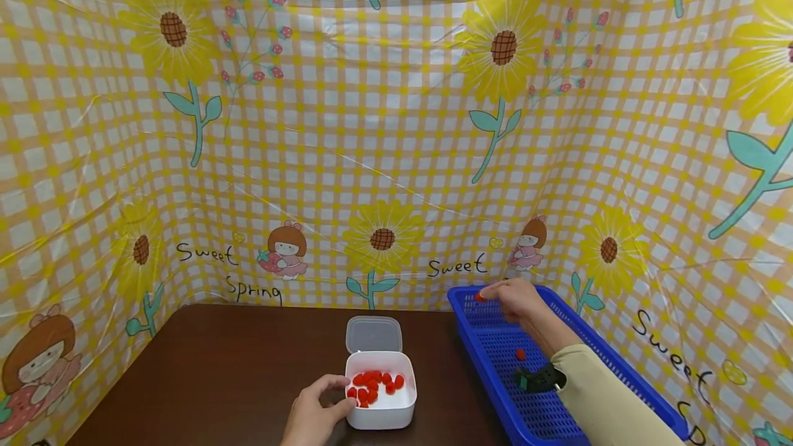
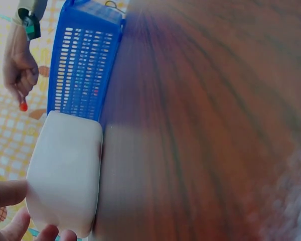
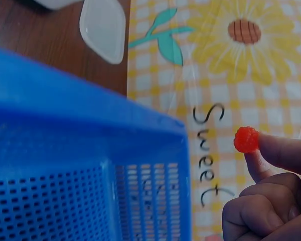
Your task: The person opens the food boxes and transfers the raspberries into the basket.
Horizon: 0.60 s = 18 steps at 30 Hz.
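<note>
My right hand (image 1: 515, 300) pinches a red raspberry (image 3: 246, 139) between thumb and index finger, the other fingers curled in. It is above the far end of a blue plastic basket (image 1: 480, 363). Another red raspberry (image 1: 520, 354) lies on the basket's floor. My left hand (image 1: 314, 408) holds a white square container (image 1: 381, 420) at its left side, thumb and fingertips against the wall. Several red raspberries (image 1: 372, 385) lie inside, mostly toward the left and middle. From the left wrist view the container (image 2: 65, 170) shows only its outside.
A translucent lid (image 1: 374, 334) lies on the dark brown table (image 1: 248, 370) just behind the container. The basket stands along the table's right side. Checked, flower-printed cloth (image 1: 384, 122) hangs round the back and both sides.
</note>
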Each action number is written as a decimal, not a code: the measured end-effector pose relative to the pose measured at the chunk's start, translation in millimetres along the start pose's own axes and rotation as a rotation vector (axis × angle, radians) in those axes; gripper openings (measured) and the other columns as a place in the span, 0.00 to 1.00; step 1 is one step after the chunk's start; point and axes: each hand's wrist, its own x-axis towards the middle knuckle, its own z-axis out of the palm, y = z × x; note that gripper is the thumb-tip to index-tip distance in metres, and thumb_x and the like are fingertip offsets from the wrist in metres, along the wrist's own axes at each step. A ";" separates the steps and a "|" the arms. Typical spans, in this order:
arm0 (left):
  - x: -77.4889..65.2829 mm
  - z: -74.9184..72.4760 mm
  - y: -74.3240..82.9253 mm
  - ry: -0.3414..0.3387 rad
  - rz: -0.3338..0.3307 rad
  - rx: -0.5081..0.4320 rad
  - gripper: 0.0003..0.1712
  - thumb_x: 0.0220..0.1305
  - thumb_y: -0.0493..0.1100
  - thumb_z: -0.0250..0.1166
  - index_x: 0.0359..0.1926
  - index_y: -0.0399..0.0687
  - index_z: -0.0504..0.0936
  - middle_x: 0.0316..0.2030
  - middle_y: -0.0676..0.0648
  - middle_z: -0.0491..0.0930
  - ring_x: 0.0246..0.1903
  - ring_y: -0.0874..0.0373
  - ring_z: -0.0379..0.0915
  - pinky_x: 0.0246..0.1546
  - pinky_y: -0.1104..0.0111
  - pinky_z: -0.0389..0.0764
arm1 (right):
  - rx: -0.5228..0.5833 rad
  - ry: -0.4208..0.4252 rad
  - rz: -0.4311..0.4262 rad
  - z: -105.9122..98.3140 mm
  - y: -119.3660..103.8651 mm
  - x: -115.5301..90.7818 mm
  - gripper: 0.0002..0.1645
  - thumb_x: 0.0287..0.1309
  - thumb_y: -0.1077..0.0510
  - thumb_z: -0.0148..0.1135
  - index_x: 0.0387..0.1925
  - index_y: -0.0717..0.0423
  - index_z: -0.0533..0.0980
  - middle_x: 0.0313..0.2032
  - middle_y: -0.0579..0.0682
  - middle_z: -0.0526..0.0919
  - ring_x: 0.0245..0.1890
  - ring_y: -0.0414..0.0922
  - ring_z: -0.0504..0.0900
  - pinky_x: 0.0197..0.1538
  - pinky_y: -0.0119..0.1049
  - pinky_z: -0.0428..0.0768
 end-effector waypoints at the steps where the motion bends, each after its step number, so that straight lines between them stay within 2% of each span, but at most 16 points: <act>1: -0.1 0.0 0.4 0.000 -0.002 -0.001 0.18 0.58 0.45 0.74 0.49 0.46 0.84 0.44 0.46 0.85 0.33 0.57 0.75 0.33 0.64 0.75 | 0.002 0.003 0.004 -2.1 2.6 1.3 0.22 0.63 0.60 0.64 0.52 0.74 0.78 0.10 0.38 0.55 0.11 0.36 0.51 0.19 0.31 0.57; 5: -0.3 0.0 1.5 0.002 -0.007 0.003 0.18 0.57 0.45 0.74 0.49 0.47 0.84 0.44 0.47 0.85 0.32 0.57 0.74 0.32 0.63 0.74 | 0.015 0.035 0.036 -8.2 13.7 7.2 0.19 0.61 0.61 0.66 0.49 0.73 0.79 0.10 0.38 0.54 0.11 0.36 0.51 0.18 0.31 0.57; 7: -0.8 -0.3 2.0 0.001 -0.004 0.001 0.19 0.57 0.46 0.74 0.49 0.47 0.84 0.44 0.47 0.85 0.32 0.57 0.74 0.32 0.63 0.74 | 0.011 0.060 0.059 -10.8 18.8 10.3 0.09 0.60 0.61 0.67 0.35 0.66 0.81 0.10 0.38 0.54 0.12 0.36 0.52 0.18 0.32 0.57; 8: -0.9 -0.4 2.2 0.000 0.001 0.000 0.19 0.57 0.46 0.74 0.49 0.46 0.84 0.44 0.47 0.85 0.32 0.57 0.74 0.32 0.63 0.74 | 0.012 0.069 0.072 -12.1 21.2 11.6 0.08 0.59 0.61 0.68 0.29 0.62 0.80 0.10 0.39 0.54 0.12 0.37 0.52 0.18 0.32 0.58; 10: -1.5 -0.8 2.4 0.001 0.012 -0.002 0.19 0.57 0.46 0.74 0.49 0.46 0.84 0.44 0.46 0.85 0.32 0.57 0.74 0.33 0.63 0.74 | 0.009 0.077 0.100 -14.6 25.4 13.7 0.17 0.59 0.60 0.68 0.18 0.53 0.72 0.10 0.39 0.54 0.12 0.37 0.53 0.19 0.32 0.58; 12: -1.7 -1.0 2.3 0.002 0.022 -0.004 0.19 0.57 0.45 0.74 0.49 0.46 0.84 0.44 0.46 0.85 0.32 0.57 0.74 0.33 0.63 0.74 | 0.012 0.077 0.124 -17.1 29.4 14.9 0.28 0.58 0.60 0.68 0.14 0.46 0.60 0.10 0.39 0.54 0.12 0.37 0.53 0.19 0.32 0.58; 15: -1.5 -0.9 1.7 0.008 0.027 -0.001 0.19 0.57 0.45 0.74 0.49 0.46 0.84 0.44 0.46 0.85 0.32 0.57 0.74 0.33 0.63 0.74 | 0.009 0.075 0.144 -19.7 35.4 15.8 0.32 0.59 0.61 0.68 0.13 0.44 0.56 0.10 0.38 0.54 0.12 0.36 0.52 0.20 0.32 0.58; 18: -1.0 -0.5 1.6 0.010 0.018 0.001 0.19 0.57 0.45 0.74 0.49 0.46 0.84 0.44 0.47 0.85 0.32 0.57 0.74 0.33 0.63 0.74 | -0.012 0.083 0.162 -21.9 40.9 17.0 0.32 0.59 0.62 0.67 0.13 0.44 0.55 0.10 0.38 0.53 0.12 0.36 0.51 0.20 0.32 0.58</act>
